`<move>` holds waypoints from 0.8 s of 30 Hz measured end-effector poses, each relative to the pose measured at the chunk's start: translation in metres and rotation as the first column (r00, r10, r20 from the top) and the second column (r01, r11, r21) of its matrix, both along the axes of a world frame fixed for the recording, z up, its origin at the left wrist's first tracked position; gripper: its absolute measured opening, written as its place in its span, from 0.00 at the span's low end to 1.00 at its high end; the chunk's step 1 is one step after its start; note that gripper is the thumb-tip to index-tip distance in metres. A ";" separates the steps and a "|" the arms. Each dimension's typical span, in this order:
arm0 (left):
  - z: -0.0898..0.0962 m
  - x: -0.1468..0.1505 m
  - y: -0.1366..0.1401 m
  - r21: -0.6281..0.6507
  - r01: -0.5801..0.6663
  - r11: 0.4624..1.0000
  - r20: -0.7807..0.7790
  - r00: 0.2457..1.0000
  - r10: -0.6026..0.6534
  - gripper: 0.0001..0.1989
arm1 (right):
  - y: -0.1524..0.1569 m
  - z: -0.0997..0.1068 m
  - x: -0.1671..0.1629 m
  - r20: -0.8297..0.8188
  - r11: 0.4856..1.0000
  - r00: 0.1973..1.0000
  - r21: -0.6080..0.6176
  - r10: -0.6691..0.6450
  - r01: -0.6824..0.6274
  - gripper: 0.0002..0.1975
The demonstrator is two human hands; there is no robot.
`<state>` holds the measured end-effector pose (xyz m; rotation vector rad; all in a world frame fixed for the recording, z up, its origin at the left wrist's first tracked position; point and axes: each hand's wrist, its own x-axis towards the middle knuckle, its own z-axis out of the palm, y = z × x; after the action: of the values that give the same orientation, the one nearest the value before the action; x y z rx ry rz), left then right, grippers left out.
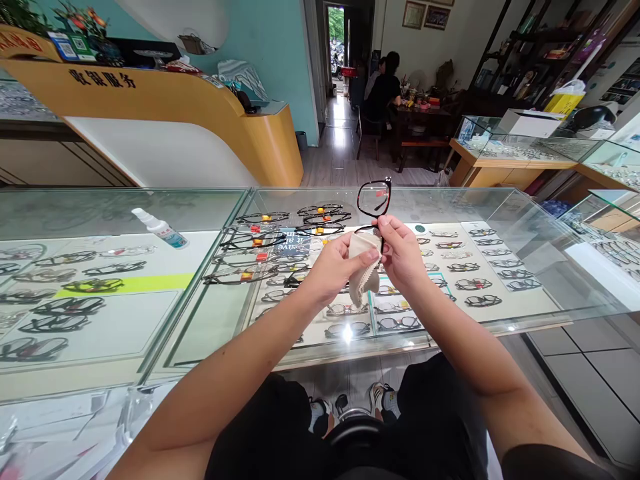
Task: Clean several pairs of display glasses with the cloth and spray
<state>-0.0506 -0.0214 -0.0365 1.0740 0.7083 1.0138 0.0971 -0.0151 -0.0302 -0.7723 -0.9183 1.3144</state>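
A pair of dark-framed eyeglasses (375, 199) is held upright above the glass counter, one lens raised and the other partly behind a cloth. My right hand (399, 250) grips the frame near its middle, thumb and fingers closed. Pinched in my left hand (334, 267) is a beige cleaning cloth (364, 267), wrapped around the lower lens and hanging down. Left of my hands, several dark eyeglasses (253, 238) with orange and red tags lie in rows on the counter top. Farther left a white spray bottle (163, 229) lies on its side.
Under the glass of the display counter (530, 267) are many more frames. Plastic bags and papers (75, 427) lie at lower left. Beyond stands a wooden cashier desk (270, 143); people (385, 87) sit at a table at the back. More glass cases (520, 143) are at right.
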 end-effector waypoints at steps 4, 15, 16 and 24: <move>0.000 0.005 -0.003 0.040 -0.091 0.995 0.030 0.996 0.089 0.31 | -0.003 -0.001 -0.005 -0.013 0.999 0.999 0.008 0.031 -0.031 0.27; -0.002 0.003 0.002 0.007 -0.166 0.986 0.056 0.985 0.166 0.29 | 0.000 -0.012 -0.008 0.009 0.992 0.994 0.073 0.105 -0.105 0.26; 0.000 0.001 0.003 0.001 -0.120 0.993 0.046 0.992 0.120 0.29 | 0.001 -0.013 -0.007 0.018 0.991 0.995 0.090 0.098 -0.099 0.25; 0.002 -0.007 0.005 -0.135 0.052 0.989 0.101 0.994 -0.039 0.30 | -0.005 -0.012 -0.004 0.115 0.967 0.991 0.239 0.064 -0.090 0.19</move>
<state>-0.0580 -0.0166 -0.0342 0.9109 0.6616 0.9574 0.0931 -0.0197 -0.0427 -0.6244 -1.1818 1.2080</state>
